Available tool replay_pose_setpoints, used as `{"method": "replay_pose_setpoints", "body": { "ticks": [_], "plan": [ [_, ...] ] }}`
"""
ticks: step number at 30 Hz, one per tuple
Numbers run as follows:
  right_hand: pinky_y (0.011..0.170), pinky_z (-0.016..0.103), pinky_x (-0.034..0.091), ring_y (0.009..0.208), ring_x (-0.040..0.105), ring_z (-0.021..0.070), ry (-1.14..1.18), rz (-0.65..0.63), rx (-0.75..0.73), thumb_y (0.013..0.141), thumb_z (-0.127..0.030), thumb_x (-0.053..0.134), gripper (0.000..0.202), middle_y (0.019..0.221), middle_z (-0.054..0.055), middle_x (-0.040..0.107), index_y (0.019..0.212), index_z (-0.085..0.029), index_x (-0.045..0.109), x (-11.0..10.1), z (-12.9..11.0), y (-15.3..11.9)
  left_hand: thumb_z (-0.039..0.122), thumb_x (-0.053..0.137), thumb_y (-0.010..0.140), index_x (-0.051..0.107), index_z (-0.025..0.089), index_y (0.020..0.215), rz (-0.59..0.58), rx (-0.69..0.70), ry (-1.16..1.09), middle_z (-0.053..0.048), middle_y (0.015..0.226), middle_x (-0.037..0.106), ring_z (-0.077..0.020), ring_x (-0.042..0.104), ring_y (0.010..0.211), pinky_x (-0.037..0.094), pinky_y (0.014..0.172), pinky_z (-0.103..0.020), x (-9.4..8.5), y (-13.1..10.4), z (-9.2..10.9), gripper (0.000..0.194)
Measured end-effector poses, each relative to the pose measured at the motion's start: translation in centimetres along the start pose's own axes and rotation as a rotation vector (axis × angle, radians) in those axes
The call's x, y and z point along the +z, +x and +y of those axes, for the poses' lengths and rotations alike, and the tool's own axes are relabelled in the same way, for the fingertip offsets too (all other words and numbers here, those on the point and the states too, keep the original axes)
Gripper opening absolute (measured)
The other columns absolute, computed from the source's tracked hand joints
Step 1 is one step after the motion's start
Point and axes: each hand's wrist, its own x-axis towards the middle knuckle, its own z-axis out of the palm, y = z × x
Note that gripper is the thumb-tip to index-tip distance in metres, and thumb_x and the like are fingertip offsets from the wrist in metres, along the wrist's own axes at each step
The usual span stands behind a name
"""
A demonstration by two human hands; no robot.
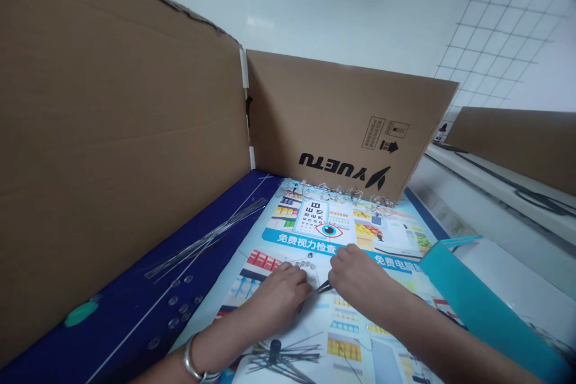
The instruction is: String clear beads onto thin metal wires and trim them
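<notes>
My left hand (pixel 288 289), with a silver bangle at the wrist, is closed just left of the middle of the printed sheet. Small clear beads (pixel 306 264) on a thin wire show just beyond its fingers. My right hand (pixel 353 273) is closed around a dark-tipped tool (pixel 324 287), whose tip points toward my left fingers. Most of the tool is hidden in the hand. A bundle of short wires (pixel 285 360) with a dark piece on it lies on the sheet below my left hand.
Long wires (pixel 207 240) and loose clear discs (pixel 173 300) lie on the blue surface at left, near a green piece (pixel 81 314). Cardboard walls (pixel 342 114) stand behind clear wired pieces (pixel 335 192). A teal box (pixel 486 306) is at right.
</notes>
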Motion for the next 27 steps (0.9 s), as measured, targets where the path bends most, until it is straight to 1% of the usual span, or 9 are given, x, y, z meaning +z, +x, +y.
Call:
{"method": "replay_pose_setpoints", "body": {
  "ticks": [3,5,9,13,18,22,25,27],
  "plan": [
    [0.063,0.034,0.029,0.076,0.047,0.0215,0.075,0.038,0.087,0.074,-0.011,0.057,0.007,0.072,0.005,0.054,0.073,-0.018,0.054,0.8,0.4,-1.1,0.008,0.051,0.076,0.060,0.018,0.077,0.009,0.001,-0.027,-0.003,0.073,0.057,-0.0183,0.050,0.075,0.032,0.071,-0.033,0.4,0.0,-0.5,0.013],
    [0.064,0.034,0.029,0.076,0.047,0.0211,0.097,0.060,0.119,0.075,-0.010,0.056,0.009,0.072,0.005,0.054,0.073,-0.018,0.053,1.2,0.4,-1.6,0.007,0.051,0.076,0.060,0.018,0.077,0.012,-0.007,-0.047,-0.003,0.075,0.058,-0.0181,0.049,0.077,0.032,0.073,-0.033,0.4,0.0,-0.7,0.015],
    [0.065,0.034,0.028,0.076,0.046,0.0206,0.103,0.099,0.125,0.076,-0.011,0.056,0.008,0.075,0.004,0.054,0.076,-0.018,0.053,2.0,0.0,-2.0,0.008,0.049,0.079,0.059,0.019,0.077,0.004,-0.036,-0.060,-0.002,0.077,0.058,-0.0174,0.049,0.077,0.031,0.073,-0.032,0.2,0.1,-0.6,0.015],
    [0.065,0.034,0.028,0.076,0.045,0.0204,0.140,0.135,0.160,0.078,-0.013,0.055,0.006,0.076,0.004,0.055,0.076,-0.018,0.054,2.6,-0.1,-1.8,0.010,0.045,0.084,0.059,0.020,0.082,-0.011,-0.041,-0.058,-0.001,0.077,0.058,-0.0174,0.049,0.079,0.031,0.075,-0.032,0.0,0.1,-0.5,0.017],
    [0.067,0.034,0.028,0.077,0.047,0.0207,0.239,0.095,0.185,0.082,-0.020,0.052,0.010,0.074,0.004,0.057,0.073,-0.019,0.057,2.9,0.2,-1.2,0.013,0.043,0.086,0.059,0.019,0.083,-0.009,-0.006,-0.043,-0.002,0.078,0.058,-0.0176,0.048,0.079,0.030,0.076,-0.033,0.1,0.0,-0.5,0.017],
    [0.068,0.033,0.028,0.080,0.048,0.0210,0.284,0.033,0.192,0.081,-0.028,0.054,0.012,0.075,0.005,0.058,0.076,-0.020,0.060,2.7,0.5,-0.7,0.016,0.043,0.087,0.058,0.018,0.080,0.003,0.046,-0.017,-0.002,0.076,0.057,-0.0175,0.047,0.077,0.030,0.076,-0.033,0.2,0.0,-0.6,0.017],
    [0.066,0.032,0.028,0.078,0.049,0.0206,0.294,0.014,0.184,0.081,-0.028,0.054,0.012,0.075,0.005,0.059,0.076,-0.020,0.061,2.6,0.6,-0.5,0.016,0.043,0.087,0.058,0.017,0.076,0.025,0.066,-0.011,-0.002,0.075,0.057,-0.0166,0.047,0.074,0.030,0.075,-0.033,0.3,0.1,-0.8,0.019],
    [0.065,0.032,0.028,0.077,0.050,0.0206,0.293,0.020,0.171,0.080,-0.027,0.054,0.011,0.075,0.005,0.059,0.075,-0.020,0.061,2.6,0.7,-0.3,0.016,0.043,0.087,0.059,0.017,0.078,0.038,0.079,-0.011,-0.002,0.075,0.057,-0.0162,0.047,0.074,0.030,0.074,-0.032,0.3,0.1,-0.9,0.018]
  ]
}}
